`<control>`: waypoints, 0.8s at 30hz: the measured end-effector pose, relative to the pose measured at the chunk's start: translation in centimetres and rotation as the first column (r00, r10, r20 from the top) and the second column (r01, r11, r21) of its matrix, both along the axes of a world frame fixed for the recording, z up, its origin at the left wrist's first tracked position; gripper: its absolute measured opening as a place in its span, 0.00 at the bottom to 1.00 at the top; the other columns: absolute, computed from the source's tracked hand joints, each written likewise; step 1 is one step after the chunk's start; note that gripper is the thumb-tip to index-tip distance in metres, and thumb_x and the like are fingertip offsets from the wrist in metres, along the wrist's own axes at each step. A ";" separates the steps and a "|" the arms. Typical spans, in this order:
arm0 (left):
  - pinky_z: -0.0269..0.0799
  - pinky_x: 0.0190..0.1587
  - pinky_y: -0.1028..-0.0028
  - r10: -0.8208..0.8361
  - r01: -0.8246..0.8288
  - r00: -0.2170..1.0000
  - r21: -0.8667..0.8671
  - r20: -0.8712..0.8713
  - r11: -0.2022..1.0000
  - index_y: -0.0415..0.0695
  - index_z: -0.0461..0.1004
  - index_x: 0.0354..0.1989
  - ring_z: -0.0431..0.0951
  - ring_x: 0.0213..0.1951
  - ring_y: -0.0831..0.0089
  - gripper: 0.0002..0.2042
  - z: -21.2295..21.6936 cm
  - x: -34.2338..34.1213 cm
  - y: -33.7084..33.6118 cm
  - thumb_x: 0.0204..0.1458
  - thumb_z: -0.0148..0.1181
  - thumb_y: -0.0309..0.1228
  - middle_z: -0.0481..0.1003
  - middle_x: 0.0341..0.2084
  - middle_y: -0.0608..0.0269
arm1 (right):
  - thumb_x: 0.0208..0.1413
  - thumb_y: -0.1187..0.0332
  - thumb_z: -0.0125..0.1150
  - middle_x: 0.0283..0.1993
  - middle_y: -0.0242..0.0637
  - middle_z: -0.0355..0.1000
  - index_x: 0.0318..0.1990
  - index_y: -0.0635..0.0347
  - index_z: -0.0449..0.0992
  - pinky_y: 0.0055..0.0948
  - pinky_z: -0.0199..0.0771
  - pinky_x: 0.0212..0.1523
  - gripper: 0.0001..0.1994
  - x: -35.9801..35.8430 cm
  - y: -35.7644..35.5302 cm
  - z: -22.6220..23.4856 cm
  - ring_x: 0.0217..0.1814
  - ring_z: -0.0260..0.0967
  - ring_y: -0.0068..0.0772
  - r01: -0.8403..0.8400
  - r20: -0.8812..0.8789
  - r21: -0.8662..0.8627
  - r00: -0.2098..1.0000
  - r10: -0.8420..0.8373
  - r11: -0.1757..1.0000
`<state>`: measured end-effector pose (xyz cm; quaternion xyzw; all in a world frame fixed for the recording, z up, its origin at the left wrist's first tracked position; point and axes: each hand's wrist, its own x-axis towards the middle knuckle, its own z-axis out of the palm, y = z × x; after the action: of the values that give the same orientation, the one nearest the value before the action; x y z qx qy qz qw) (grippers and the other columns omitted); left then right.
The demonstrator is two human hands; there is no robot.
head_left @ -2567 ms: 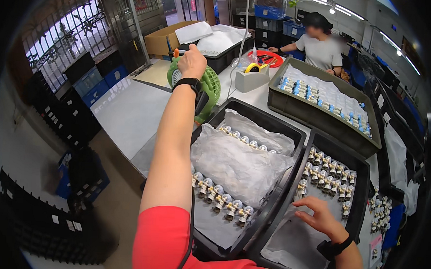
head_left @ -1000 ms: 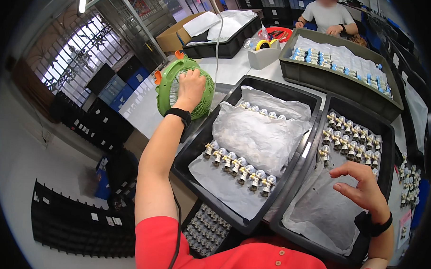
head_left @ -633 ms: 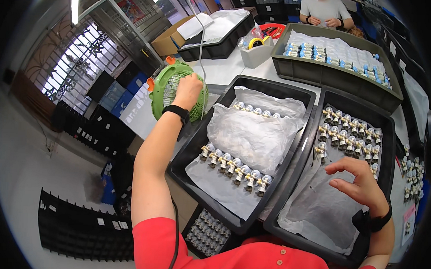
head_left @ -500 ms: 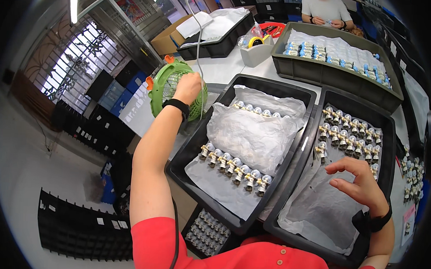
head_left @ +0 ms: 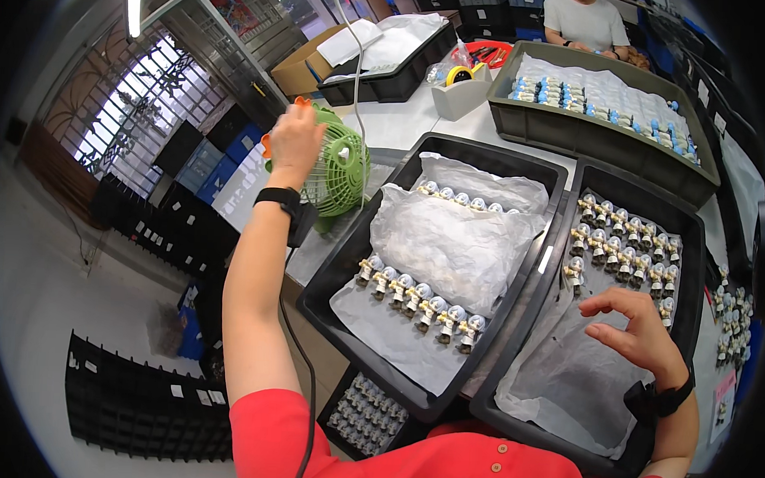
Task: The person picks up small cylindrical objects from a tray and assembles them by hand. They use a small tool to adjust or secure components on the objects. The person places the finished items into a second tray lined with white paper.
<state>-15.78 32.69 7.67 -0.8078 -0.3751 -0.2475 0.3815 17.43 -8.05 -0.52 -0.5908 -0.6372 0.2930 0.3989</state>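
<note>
My left hand point(head_left: 295, 143) reaches out and grips the top of a small green desk fan point(head_left: 338, 172) at the table's left edge. Over the right black tray point(head_left: 690, 250) hovers my right hand point(head_left: 636, 328), fingers spread and empty, just below rows of small white figurines point(head_left: 623, 239) on white paper. The left black tray point(head_left: 339, 267) holds crumpled white paper point(head_left: 458, 246) with a row of figurines point(head_left: 418, 295) in front of it and another row behind.
A grey tray point(head_left: 601, 137) of blue-and-white figurines stands behind, a small grey box point(head_left: 461, 97) with tape beside it. Another person in a white shirt point(head_left: 586, 19) sits at the far end. Black crates point(head_left: 141, 391) lie on the floor at left.
The view has tilted down and closer. My left hand has shifted from the fan's front grille to its top rear. My right hand stays over the right tray.
</note>
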 end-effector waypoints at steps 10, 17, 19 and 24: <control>0.71 0.42 0.60 0.442 -0.295 0.881 -0.532 0.170 0.794 0.48 0.72 0.41 0.76 0.41 0.54 0.19 2.5 -6.5 1.7 0.49 0.56 0.49 0.76 0.35 0.51 | 0.43 0.73 0.65 0.35 0.36 0.75 0.39 0.61 0.76 0.26 0.68 0.41 0.13 -0.1 0.3 -0.2 0.38 0.72 0.29 0.021 0.022 -0.049 1.000 -0.020 0.999; 0.71 0.41 0.62 0.391 -0.235 0.849 -0.408 0.355 0.882 0.46 0.76 0.36 0.77 0.37 0.54 0.16 0.6 -6.0 4.9 0.50 0.53 0.46 0.77 0.30 0.51 | 0.43 0.72 0.65 0.35 0.35 0.76 0.39 0.61 0.77 0.26 0.67 0.41 0.13 -0.1 0.5 -0.3 0.38 0.71 0.28 0.045 0.017 -0.092 0.999 -0.043 0.995; 0.71 0.41 0.60 0.377 -0.178 0.793 -0.410 0.479 0.895 0.46 0.75 0.35 0.76 0.38 0.53 0.14 0.1 -4.4 4.8 0.51 0.53 0.43 0.77 0.32 0.51 | 0.43 0.72 0.65 0.35 0.35 0.76 0.39 0.60 0.77 0.26 0.67 0.40 0.13 0.0 0.6 -0.4 0.38 0.71 0.28 0.047 0.014 -0.103 0.999 -0.046 0.994; 0.71 0.38 0.57 0.318 -0.116 0.592 -0.312 0.741 0.943 0.44 0.70 0.34 0.76 0.36 0.50 0.10 -0.9 0.5 5.4 0.54 0.50 0.38 0.76 0.29 0.48 | 0.43 0.72 0.65 0.35 0.34 0.76 0.40 0.60 0.77 0.26 0.67 0.40 0.13 0.1 0.8 -0.6 0.39 0.70 0.27 0.057 0.020 -0.135 0.998 -0.055 0.989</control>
<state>-15.30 38.06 6.81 -0.6053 -0.6255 -0.4797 0.1107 17.55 -7.21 -1.15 -0.6366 -0.6022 0.3194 0.3605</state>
